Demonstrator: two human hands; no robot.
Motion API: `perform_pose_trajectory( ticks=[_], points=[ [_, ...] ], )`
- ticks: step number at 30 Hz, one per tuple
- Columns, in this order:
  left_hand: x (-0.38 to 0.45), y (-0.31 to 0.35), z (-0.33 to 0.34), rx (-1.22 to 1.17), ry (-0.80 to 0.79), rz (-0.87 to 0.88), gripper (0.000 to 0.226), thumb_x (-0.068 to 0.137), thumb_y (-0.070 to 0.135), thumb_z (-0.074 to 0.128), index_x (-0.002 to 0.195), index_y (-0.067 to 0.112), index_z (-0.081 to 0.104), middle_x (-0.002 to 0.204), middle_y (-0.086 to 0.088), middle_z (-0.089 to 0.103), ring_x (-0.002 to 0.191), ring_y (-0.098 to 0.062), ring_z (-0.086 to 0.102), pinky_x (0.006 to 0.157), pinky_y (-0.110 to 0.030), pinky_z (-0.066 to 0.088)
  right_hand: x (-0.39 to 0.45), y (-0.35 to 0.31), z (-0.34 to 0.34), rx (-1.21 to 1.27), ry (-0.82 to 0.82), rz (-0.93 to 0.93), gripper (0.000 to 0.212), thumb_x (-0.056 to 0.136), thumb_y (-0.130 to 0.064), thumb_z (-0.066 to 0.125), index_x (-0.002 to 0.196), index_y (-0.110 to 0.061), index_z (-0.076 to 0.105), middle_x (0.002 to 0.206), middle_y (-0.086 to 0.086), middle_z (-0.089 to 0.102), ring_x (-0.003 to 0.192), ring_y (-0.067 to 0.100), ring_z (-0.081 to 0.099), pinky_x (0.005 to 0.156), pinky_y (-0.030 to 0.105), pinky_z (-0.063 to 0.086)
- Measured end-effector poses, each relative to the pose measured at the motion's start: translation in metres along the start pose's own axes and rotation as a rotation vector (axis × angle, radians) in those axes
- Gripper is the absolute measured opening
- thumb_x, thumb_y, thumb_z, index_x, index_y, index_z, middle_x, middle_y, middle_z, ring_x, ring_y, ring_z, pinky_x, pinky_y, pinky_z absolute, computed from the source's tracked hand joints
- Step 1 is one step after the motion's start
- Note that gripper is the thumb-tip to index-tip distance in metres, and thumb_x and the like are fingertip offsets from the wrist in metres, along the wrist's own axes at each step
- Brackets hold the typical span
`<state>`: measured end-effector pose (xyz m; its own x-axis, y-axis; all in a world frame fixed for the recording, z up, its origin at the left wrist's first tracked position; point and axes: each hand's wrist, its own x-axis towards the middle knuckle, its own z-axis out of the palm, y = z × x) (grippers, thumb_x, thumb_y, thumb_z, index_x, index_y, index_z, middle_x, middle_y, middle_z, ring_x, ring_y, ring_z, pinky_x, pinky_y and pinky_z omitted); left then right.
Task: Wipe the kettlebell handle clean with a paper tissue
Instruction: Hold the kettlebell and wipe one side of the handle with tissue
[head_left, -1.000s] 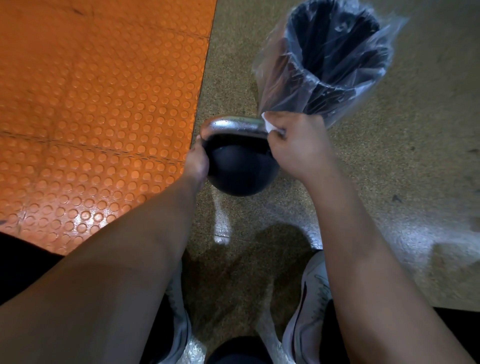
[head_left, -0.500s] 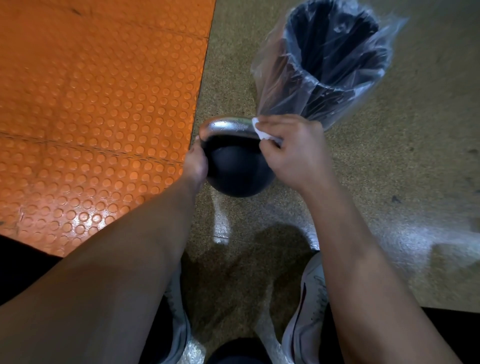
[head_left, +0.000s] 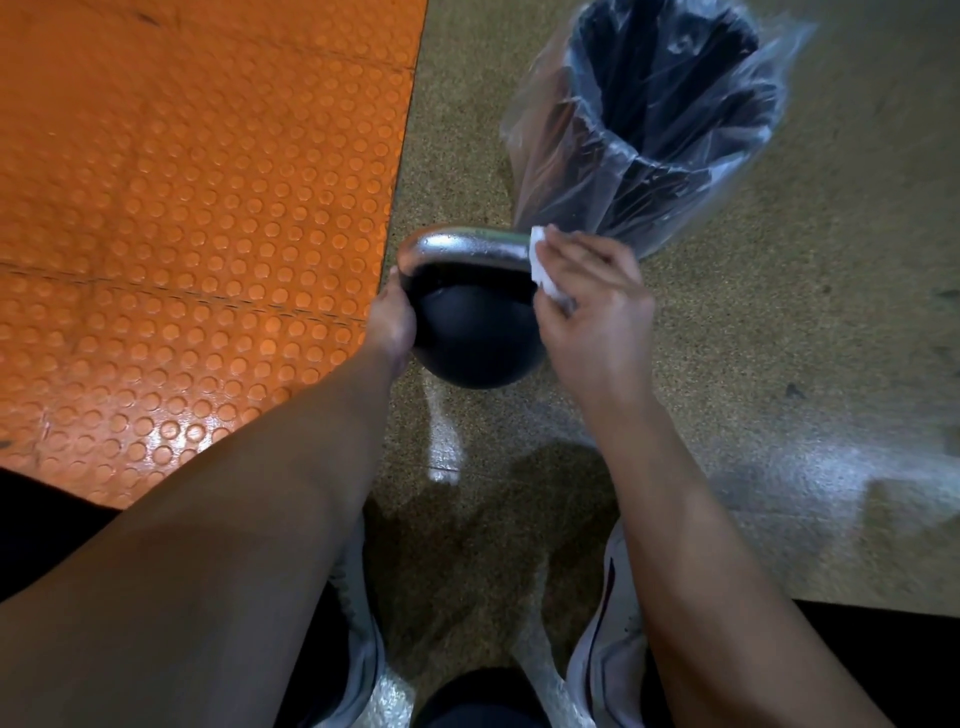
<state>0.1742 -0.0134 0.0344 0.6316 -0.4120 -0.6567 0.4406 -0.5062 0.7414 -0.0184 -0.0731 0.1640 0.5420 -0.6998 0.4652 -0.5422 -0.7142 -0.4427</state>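
Kettlebell (head_left: 475, 332) sits on speckled floor (head_left: 779, 364) beside orange mat (head_left: 197, 208), just in front of lined bin (head_left: 670, 119). Right hand (head_left: 597, 312) pinches paper tissue (head_left: 545, 270) against right end of chrome handle (head_left: 462, 247). Left hand (head_left: 392, 322) rests on ball's left side; its finger curl is hidden, cannot tell.

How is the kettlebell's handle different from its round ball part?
The handle is shiny silver and a bent bar; the ball is dull black and round. The right hand presses a tissue on the handle, while the left hand steadies the ball. Both belong to one kettlebell.
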Motion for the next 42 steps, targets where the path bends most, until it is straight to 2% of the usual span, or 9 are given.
perform_pose_trajectory(
  ticks=[5, 9, 15, 19, 24, 29, 33, 39, 42],
  points=[
    [0.001, -0.002, 0.001, -0.005, 0.001, 0.004, 0.061, 0.103, 0.053, 0.034, 0.136, 0.007, 0.057, 0.135, -0.011, 0.06, 0.126, -0.026, 0.053, 0.112, -0.042, 0.04, -0.015, -0.008, 0.016, 0.054, 0.026, -0.08, 0.03, 0.085, 0.004, 0.071, 0.114, 0.001, 0.079, 0.125, 0.008, 0.075, 0.104, 0.023, 0.05, 0.092, 0.025, 0.051],
    [0.003, -0.002, -0.001, 0.004, 0.002, -0.009, 0.063, 0.102, 0.056, 0.034, 0.136, 0.009, 0.057, 0.135, -0.011, 0.06, 0.127, -0.027, 0.052, 0.113, -0.043, 0.039, -0.014, 0.003, 0.017, 0.001, 0.119, -0.03, 0.029, 0.086, 0.003, 0.072, 0.114, -0.001, 0.079, 0.124, 0.007, 0.075, 0.098, 0.021, 0.045, 0.085, 0.024, 0.049],
    [0.003, -0.003, -0.002, 0.016, -0.01, 0.015, 0.061, 0.102, 0.053, 0.034, 0.135, 0.007, 0.058, 0.134, -0.011, 0.061, 0.127, -0.026, 0.053, 0.113, -0.043, 0.04, -0.02, -0.009, 0.024, 0.053, 0.061, -0.064, 0.033, 0.083, 0.007, 0.071, 0.115, 0.002, 0.078, 0.126, 0.01, 0.074, 0.097, 0.022, 0.047, 0.087, 0.025, 0.05],
    [0.002, -0.003, -0.001, 0.01, -0.004, 0.013, 0.058, 0.104, 0.049, 0.033, 0.134, 0.007, 0.059, 0.133, -0.012, 0.061, 0.125, -0.027, 0.054, 0.112, -0.044, 0.04, -0.01, 0.001, 0.02, -0.017, 0.151, 0.015, 0.029, 0.088, -0.003, 0.071, 0.115, -0.002, 0.079, 0.123, 0.007, 0.076, 0.094, 0.024, 0.049, 0.081, 0.027, 0.05],
    [0.003, -0.003, -0.001, 0.023, -0.017, 0.019, 0.06, 0.104, 0.051, 0.031, 0.135, 0.007, 0.058, 0.134, -0.012, 0.061, 0.126, -0.027, 0.053, 0.112, -0.044, 0.041, -0.018, -0.009, 0.028, 0.039, 0.078, -0.046, 0.029, 0.088, 0.001, 0.07, 0.117, 0.0, 0.078, 0.128, 0.007, 0.074, 0.096, 0.021, 0.046, 0.088, 0.023, 0.047],
    [0.003, -0.004, 0.0, -0.003, -0.016, 0.007, 0.059, 0.103, 0.051, 0.033, 0.136, 0.008, 0.057, 0.135, -0.011, 0.06, 0.127, -0.027, 0.052, 0.113, -0.045, 0.039, -0.016, 0.0, 0.025, -0.01, 0.188, 0.053, 0.029, 0.088, -0.001, 0.071, 0.116, -0.002, 0.079, 0.125, 0.008, 0.075, 0.093, 0.022, 0.049, 0.08, 0.025, 0.049],
    [0.005, -0.003, -0.001, -0.008, -0.019, -0.002, 0.06, 0.102, 0.052, 0.034, 0.134, 0.009, 0.059, 0.133, -0.01, 0.062, 0.125, -0.026, 0.054, 0.112, -0.046, 0.041, -0.014, -0.011, 0.033, 0.033, 0.135, -0.011, 0.029, 0.089, 0.0, 0.071, 0.117, -0.001, 0.078, 0.128, 0.008, 0.074, 0.095, 0.021, 0.047, 0.088, 0.019, 0.043],
    [0.005, -0.004, -0.003, 0.001, -0.022, -0.003, 0.062, 0.099, 0.056, 0.036, 0.135, 0.011, 0.058, 0.136, -0.01, 0.061, 0.128, -0.028, 0.052, 0.113, -0.047, 0.039, -0.033, -0.001, 0.031, 0.031, 0.198, 0.056, 0.033, 0.083, 0.007, 0.072, 0.114, -0.001, 0.079, 0.13, 0.011, 0.072, 0.098, 0.026, 0.05, 0.085, 0.036, 0.052],
    [0.006, -0.004, -0.002, 0.008, -0.01, 0.002, 0.065, 0.096, 0.058, 0.036, 0.135, 0.011, 0.059, 0.137, -0.009, 0.06, 0.129, -0.027, 0.052, 0.114, -0.046, 0.038, -0.02, -0.009, 0.037, 0.055, 0.2, 0.025, 0.03, 0.087, 0.004, 0.069, 0.115, 0.0, 0.078, 0.129, 0.012, 0.072, 0.1, 0.023, 0.049, 0.086, 0.035, 0.053]
  ],
)
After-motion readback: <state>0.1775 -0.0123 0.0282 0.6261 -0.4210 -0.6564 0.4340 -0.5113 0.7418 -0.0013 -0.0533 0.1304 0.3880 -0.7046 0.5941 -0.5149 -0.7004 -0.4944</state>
